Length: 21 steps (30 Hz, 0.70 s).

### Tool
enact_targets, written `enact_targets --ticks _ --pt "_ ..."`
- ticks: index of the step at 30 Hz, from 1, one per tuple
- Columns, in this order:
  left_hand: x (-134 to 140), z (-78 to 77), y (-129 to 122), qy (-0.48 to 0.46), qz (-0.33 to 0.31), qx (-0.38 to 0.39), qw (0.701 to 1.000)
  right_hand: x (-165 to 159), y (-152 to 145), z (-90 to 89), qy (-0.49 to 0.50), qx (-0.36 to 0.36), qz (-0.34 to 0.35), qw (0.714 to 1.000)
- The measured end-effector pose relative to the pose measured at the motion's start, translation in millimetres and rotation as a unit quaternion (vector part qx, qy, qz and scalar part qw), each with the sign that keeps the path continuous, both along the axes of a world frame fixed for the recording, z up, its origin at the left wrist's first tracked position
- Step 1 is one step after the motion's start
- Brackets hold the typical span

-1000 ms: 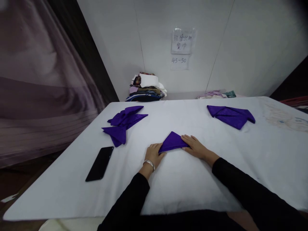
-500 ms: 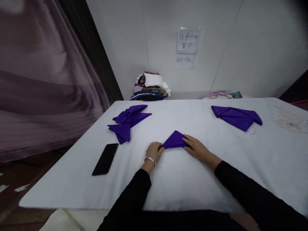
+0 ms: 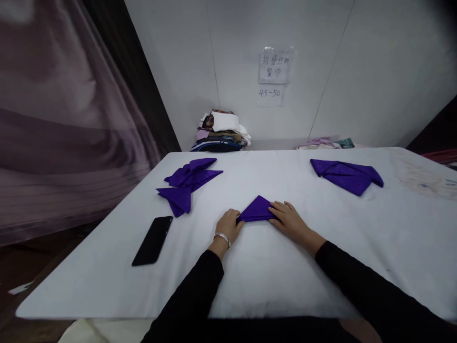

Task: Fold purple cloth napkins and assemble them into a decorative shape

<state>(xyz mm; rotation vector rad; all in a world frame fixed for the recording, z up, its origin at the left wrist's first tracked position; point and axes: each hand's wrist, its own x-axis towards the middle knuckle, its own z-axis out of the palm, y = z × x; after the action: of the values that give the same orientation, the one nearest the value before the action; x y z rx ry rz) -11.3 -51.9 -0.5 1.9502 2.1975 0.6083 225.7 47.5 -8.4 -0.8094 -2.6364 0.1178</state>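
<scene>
Purple cloth folded into a small triangle, the napkin [image 3: 257, 210], is seen just below the middle of the frame on a white-covered desk [image 3: 285, 267]. Its lower left corner is pinched by the left hand [image 3: 230, 226], whose fingers are curled narrowly around the cloth edge; a silver bracelet [image 3: 222, 237] is worn on that wrist. The lower right corner is pressed down by the right hand [image 3: 291, 220], held flat with the fingers laid on the cloth and the desk. Both arms are covered by black sleeves [image 3: 357, 276] that enter from the bottom of the frame.

A black phone [image 3: 152, 240] is laid face up at the lower left, well apart from the left hand. Two folded purple napkins [image 3: 187, 181] are found left of centre, one touching the other. Another purple piece [image 3: 346, 175] is spread at the upper right of the desk. A stack of mixed cloths [image 3: 222, 133] is set against the wall behind the desk, and two paper notes [image 3: 273, 76] are stuck on the wall above. A mauve curtain [image 3: 64, 119] fills the left side.
</scene>
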Motion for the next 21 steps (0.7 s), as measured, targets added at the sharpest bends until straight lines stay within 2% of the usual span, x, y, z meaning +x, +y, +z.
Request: enact_targets --ticks 5,10,17,21 --pt "5 2.0 5 0.011 -0.019 -0.004 1.0 -21 -9 8.2 -0.017 0.028 0.022 0.999" --pt "5 0.2 13 0.018 -0.025 -0.011 0.999 -39 -12 7.4 -0.001 0.035 0.017 0.999" --pt "5 -2.7 21 0.007 -0.029 -0.023 0.999 -40 -6 -5.4 0.016 0.019 0.001 1.0" --pt "3 -1.9 17 -0.018 -0.033 -0.018 0.999 -36 -5 -6.1 0.012 0.016 -0.001 1.0"
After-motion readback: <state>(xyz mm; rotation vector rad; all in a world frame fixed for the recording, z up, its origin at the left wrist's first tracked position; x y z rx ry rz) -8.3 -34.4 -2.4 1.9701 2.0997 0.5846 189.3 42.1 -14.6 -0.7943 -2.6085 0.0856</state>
